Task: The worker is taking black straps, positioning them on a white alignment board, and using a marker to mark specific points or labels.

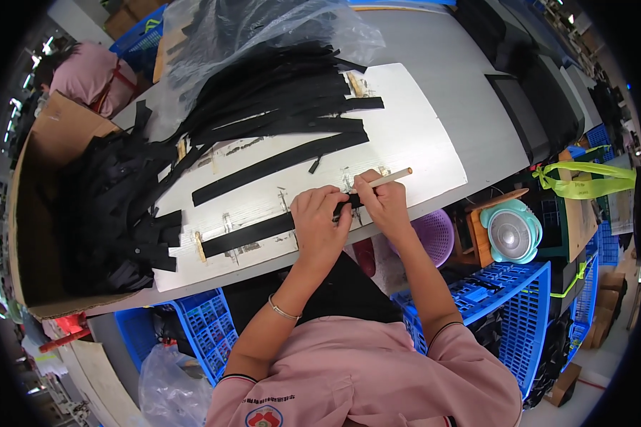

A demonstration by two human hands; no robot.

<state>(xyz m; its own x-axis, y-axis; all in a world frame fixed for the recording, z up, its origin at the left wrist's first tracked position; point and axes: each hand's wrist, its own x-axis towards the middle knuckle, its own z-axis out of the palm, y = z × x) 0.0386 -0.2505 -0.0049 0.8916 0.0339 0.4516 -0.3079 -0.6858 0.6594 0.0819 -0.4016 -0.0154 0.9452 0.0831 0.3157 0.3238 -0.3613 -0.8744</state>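
My left hand [318,217] pinches a black zipper strip [253,234] close to its right end, on a white board [427,135]. In my right hand [384,205] is a pale pencil-like stick [395,177], slanting up to the right. The right fingers are closed round it, beside the left fingertips at the strip's end. The stick's lower tip is hidden by the fingers. Above lies another black strip [281,165], with a small zipper pull [315,166] by its lower edge. Farther off, many black strips [263,92] lie heaped across the board.
A cardboard box [64,117] full of black strips stands at the left. Clear plastic [278,25] covers the far heap. Black padded cases [527,107] sit at the right of the grey table [470,71]. Blue crates [523,320] and a teal fan [511,231] are below it.
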